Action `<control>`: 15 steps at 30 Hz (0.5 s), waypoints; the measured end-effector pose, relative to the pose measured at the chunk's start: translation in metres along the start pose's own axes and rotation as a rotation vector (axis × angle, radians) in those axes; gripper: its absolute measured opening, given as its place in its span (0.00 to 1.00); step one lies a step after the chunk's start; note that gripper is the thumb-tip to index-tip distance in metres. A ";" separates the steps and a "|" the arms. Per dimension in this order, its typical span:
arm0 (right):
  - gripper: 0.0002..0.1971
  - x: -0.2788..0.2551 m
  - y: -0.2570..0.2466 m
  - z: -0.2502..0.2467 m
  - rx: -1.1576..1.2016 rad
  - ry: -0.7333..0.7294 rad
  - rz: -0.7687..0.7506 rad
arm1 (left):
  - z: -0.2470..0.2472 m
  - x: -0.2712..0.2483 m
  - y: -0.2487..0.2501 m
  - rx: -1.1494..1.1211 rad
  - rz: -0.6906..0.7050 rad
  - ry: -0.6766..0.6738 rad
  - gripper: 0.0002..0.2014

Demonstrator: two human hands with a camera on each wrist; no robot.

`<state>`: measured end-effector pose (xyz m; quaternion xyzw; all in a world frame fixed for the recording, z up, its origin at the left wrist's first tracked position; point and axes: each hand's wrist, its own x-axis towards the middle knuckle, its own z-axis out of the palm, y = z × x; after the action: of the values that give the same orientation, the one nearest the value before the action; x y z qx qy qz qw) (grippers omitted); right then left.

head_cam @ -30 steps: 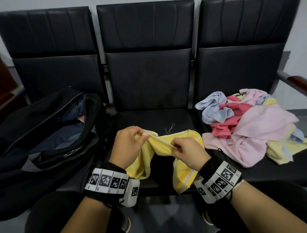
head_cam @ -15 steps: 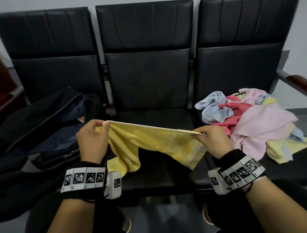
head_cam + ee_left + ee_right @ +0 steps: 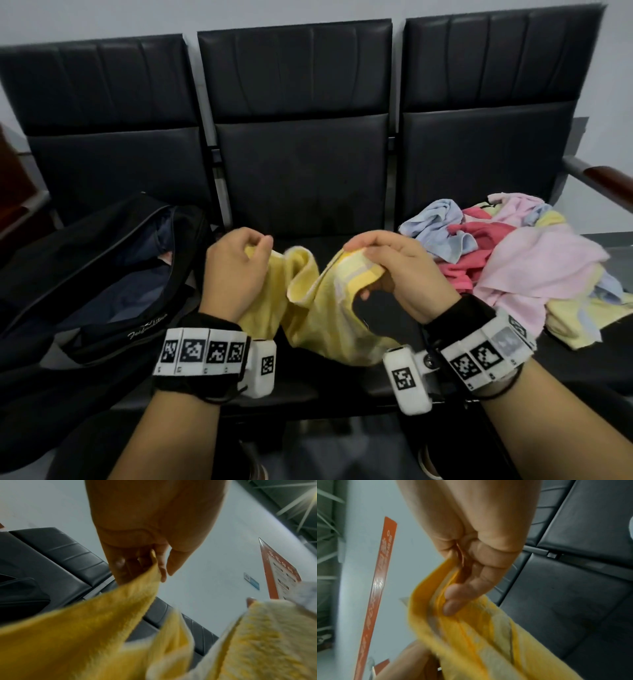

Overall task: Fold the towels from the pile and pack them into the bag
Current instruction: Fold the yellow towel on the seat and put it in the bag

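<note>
A yellow towel [image 3: 318,308] hangs slack between my two hands over the middle seat [image 3: 308,246]. My left hand [image 3: 236,270] pinches one top corner, seen close in the left wrist view with the yellow towel [image 3: 102,628] running from the fingers [image 3: 159,566]. My right hand [image 3: 394,270] grips the other top edge, where pale stripes show; in the right wrist view its fingers [image 3: 458,601] curl over the yellow towel [image 3: 471,635]. The black bag [image 3: 102,274] lies unzipped on the left seat. The pile of towels [image 3: 513,267] covers the right seat.
Three black padded seats stand in a row against a pale wall. A wooden armrest [image 3: 606,181] juts out at the far right. An orange sign [image 3: 376,581] hangs on the wall. Dark blue lining [image 3: 137,291] shows inside the bag's opening.
Half a second ago the towel was stretched taut between hands held wide apart. The hands have since come closer together and the towel now sags in folds between them.
</note>
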<state>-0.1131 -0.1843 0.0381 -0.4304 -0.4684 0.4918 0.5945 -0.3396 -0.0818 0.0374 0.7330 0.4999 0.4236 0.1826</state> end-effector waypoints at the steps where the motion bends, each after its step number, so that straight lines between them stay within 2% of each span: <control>1: 0.13 0.000 0.002 -0.002 -0.017 -0.035 0.039 | 0.002 -0.003 -0.002 0.006 0.021 -0.050 0.06; 3: 0.15 -0.003 0.009 -0.007 -0.105 -0.122 0.072 | 0.004 -0.009 -0.008 -0.011 0.032 -0.160 0.07; 5: 0.12 -0.007 0.017 -0.007 -0.222 -0.185 0.038 | 0.005 -0.014 -0.011 -0.038 0.054 -0.246 0.10; 8: 0.05 -0.006 0.022 0.000 -0.381 -0.135 -0.049 | 0.008 -0.020 -0.006 -0.096 0.086 -0.344 0.12; 12: 0.03 0.002 0.022 0.015 -0.575 -0.073 -0.205 | 0.011 -0.027 0.005 -0.249 0.103 -0.356 0.13; 15: 0.03 0.005 0.020 0.025 -0.687 -0.126 -0.250 | 0.011 -0.032 0.012 -0.344 0.104 -0.362 0.09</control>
<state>-0.1411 -0.1746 0.0238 -0.5130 -0.6909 0.2552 0.4409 -0.3281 -0.1138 0.0256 0.7798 0.3413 0.3730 0.3691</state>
